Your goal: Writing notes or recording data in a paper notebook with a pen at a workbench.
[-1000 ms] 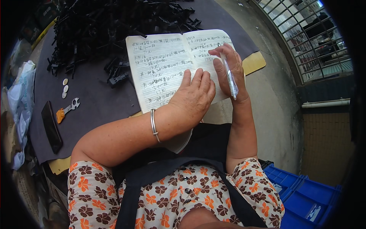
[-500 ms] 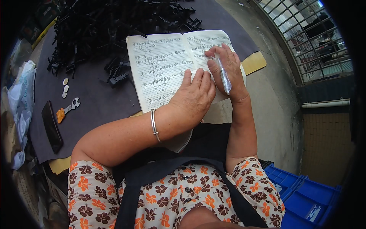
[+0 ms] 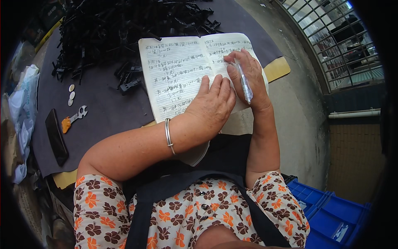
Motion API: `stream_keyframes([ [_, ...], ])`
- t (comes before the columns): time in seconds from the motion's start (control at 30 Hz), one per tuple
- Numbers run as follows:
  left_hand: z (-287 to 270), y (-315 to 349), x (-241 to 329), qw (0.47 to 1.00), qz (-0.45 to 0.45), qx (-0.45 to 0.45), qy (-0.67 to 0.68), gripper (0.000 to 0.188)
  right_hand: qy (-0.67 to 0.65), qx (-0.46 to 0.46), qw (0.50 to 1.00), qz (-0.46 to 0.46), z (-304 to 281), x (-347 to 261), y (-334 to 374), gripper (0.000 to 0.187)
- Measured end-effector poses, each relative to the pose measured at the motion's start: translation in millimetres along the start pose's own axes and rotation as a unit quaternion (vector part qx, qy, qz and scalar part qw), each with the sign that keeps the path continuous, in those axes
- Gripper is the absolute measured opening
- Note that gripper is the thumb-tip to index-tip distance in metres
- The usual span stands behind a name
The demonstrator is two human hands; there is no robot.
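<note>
An open lined notebook [image 3: 174,68] full of handwriting lies at the table's near edge. My left hand [image 3: 211,103] rests flat across its lower middle, fingers spread over the inner fold. On the right page, my right hand [image 3: 248,79] is curled around a clear pen [image 3: 245,85], whose barrel slants down past the thumb. The writing tip is hidden by my fingers. A plain metal bangle [image 3: 168,133] circles my left wrist.
Black plastic parts [image 3: 137,20] are heaped at the back of the dark-covered table [image 3: 112,112]. To the left lie a black phone [image 3: 56,137], a small wrench with an orange handle [image 3: 74,119] and several pale discs [image 3: 72,96]. Blue crates [image 3: 336,216] stand at lower right.
The notebook has shifted very slightly to the right in the picture, together with my hands. My hold on the pen is the same.
</note>
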State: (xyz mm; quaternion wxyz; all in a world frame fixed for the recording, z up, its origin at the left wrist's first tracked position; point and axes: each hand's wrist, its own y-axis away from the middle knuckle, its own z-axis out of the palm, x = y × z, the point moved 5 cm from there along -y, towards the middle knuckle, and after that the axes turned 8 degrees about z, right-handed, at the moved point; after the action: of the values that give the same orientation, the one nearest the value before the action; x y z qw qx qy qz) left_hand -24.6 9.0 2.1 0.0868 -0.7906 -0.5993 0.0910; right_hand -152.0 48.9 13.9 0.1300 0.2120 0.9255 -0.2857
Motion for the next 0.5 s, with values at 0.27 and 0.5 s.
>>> stream_keyframes([
  [0.27, -0.4, -0.4, -0.2, 1.000, 0.002, 0.001, -0.002, 0.061, -0.005, -0.006, 1.000, 0.007, 0.2, 0.2, -0.8, 0.022],
  [0.5, -0.1, -0.2, 0.5, 1.000, 0.008, -0.007, -0.008, 0.061, -0.040, -0.039, 0.998, 0.034, -5.1, 2.1, -5.1, 0.026],
])
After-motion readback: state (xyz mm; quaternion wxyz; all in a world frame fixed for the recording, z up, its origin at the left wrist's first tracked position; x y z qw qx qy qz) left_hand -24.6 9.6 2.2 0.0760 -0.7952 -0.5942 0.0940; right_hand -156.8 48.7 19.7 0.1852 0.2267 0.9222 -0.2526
